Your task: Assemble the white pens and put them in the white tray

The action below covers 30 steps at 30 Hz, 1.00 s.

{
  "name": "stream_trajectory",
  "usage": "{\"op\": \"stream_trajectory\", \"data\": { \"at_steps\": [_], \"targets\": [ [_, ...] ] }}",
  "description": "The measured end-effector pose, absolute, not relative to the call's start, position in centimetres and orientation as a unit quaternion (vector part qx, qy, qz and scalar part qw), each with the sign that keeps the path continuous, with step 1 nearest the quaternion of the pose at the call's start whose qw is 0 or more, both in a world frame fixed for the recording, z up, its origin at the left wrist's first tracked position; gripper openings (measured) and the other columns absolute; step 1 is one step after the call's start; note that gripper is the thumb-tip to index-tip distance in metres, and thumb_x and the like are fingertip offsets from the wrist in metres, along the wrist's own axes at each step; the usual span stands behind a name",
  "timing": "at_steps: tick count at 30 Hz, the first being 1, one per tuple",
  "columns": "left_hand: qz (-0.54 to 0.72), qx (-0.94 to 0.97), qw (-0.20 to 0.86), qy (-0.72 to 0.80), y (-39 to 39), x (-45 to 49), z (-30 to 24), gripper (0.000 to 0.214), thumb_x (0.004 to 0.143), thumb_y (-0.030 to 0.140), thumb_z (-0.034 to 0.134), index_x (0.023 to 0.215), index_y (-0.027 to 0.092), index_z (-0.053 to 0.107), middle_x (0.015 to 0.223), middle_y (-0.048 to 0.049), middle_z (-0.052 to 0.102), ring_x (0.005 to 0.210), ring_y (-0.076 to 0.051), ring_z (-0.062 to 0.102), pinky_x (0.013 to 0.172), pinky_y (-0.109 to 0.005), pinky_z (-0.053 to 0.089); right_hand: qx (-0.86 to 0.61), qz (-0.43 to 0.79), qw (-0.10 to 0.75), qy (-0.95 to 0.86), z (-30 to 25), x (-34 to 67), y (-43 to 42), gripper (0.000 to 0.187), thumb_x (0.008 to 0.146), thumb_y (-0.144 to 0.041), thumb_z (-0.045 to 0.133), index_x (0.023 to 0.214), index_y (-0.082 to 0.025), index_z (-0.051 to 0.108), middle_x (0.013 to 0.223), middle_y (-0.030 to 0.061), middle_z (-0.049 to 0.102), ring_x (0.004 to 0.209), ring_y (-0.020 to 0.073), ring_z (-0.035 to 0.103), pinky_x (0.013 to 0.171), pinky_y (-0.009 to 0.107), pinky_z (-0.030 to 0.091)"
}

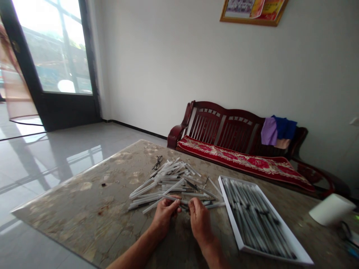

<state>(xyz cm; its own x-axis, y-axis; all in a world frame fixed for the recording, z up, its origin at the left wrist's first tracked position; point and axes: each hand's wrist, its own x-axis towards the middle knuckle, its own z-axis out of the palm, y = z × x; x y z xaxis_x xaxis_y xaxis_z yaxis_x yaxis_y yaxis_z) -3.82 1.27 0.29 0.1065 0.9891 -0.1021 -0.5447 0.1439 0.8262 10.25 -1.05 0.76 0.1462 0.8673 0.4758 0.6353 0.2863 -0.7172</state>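
My left hand (pixel 165 214) and my right hand (pixel 199 218) are close together over the near side of a marble-patterned table (pixel 92 209). Both have their fingers pinched on one thin white pen (pixel 183 201) held between them. Just beyond the hands lies a loose pile of white pens and pen parts (pixel 168 183). To the right of my right hand stands a shallow white box (pixel 235 231) filled with several pens laid side by side.
A pair of dark glasses (pixel 157 162) lies behind the pile. A white roll (pixel 331 209) sits at the table's right edge. Behind the table stands a wooden bench (pixel 224 127) with a red cushion and clothes. A glass door (pixel 53 48) is at left.
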Motion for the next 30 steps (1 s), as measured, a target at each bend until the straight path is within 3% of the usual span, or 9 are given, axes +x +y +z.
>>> {"op": "stream_trajectory", "data": {
  "at_steps": [3,8,15,19,24,30],
  "targets": [
    [0.572,0.321,0.669,0.351,1.12,-3.85,0.45,0.04,0.056,0.041,0.087,0.079,0.013,0.071,0.046,0.0017,0.061,0.036,-0.006,0.044,0.037,-0.017,0.028,-0.597,0.144,0.473,-0.632,0.82,10.0,-1.18,0.041,0.095,-0.046,0.04,0.066,-0.023,0.057,0.055,-0.0004,0.058,0.051,0.0155,0.053,0.052,0.024,0.033],
    [0.571,0.331,0.664,0.351,1.04,-3.86,0.55,0.039,0.056,0.041,0.087,0.079,0.013,0.071,0.049,0.0008,0.063,0.04,-0.008,0.049,0.038,-0.017,0.03,-0.564,0.179,0.487,-0.642,0.8,10.1,-1.21,0.032,0.094,-0.047,0.043,0.083,-0.023,0.06,0.072,0.0007,0.065,0.066,0.0161,0.059,0.06,0.023,0.039],
    [0.561,0.346,0.661,0.358,1.16,-3.77,0.26,0.041,0.055,0.044,0.086,0.077,0.013,0.07,0.046,0.0022,0.061,0.037,-0.008,0.047,0.036,-0.017,0.03,-0.598,0.17,0.458,-0.636,0.23,10.6,-0.85,0.051,0.094,-0.059,0.035,0.068,-0.023,0.059,0.055,0.0,0.058,0.052,0.0159,0.053,0.052,0.025,0.033],
    [0.566,0.347,0.655,0.361,1.33,-3.77,-0.03,0.041,0.057,0.045,0.085,0.078,0.013,0.07,0.047,0.0022,0.062,0.038,-0.008,0.049,0.037,-0.017,0.031,-0.567,0.176,0.472,-0.652,0.58,10.54,-1.08,0.044,0.095,-0.056,0.037,0.077,-0.022,0.059,0.064,-0.0004,0.062,0.06,0.0152,0.057,0.055,0.023,0.037],
    [0.556,0.355,0.662,0.356,1.32,-3.7,-0.09,0.041,0.055,0.043,0.086,0.077,0.014,0.069,0.05,0.0015,0.064,0.041,-0.009,0.051,0.037,-0.017,0.033,-0.594,0.164,0.474,-0.629,0.52,10.5,-1.04,0.053,0.094,-0.059,0.032,0.062,-0.023,0.053,0.05,-0.0003,0.055,0.047,0.0151,0.051,0.048,0.025,0.033],
    [0.559,0.355,0.658,0.358,1.26,-3.73,0.05,0.04,0.057,0.044,0.085,0.077,0.013,0.069,0.052,0.0012,0.064,0.041,-0.008,0.05,0.037,-0.016,0.034,-0.576,0.164,0.469,-0.649,0.36,10.59,-0.99,0.043,0.093,-0.055,0.04,0.073,-0.022,0.055,0.06,-0.0006,0.06,0.056,0.0152,0.056,0.053,0.024,0.035]
  ]
}}
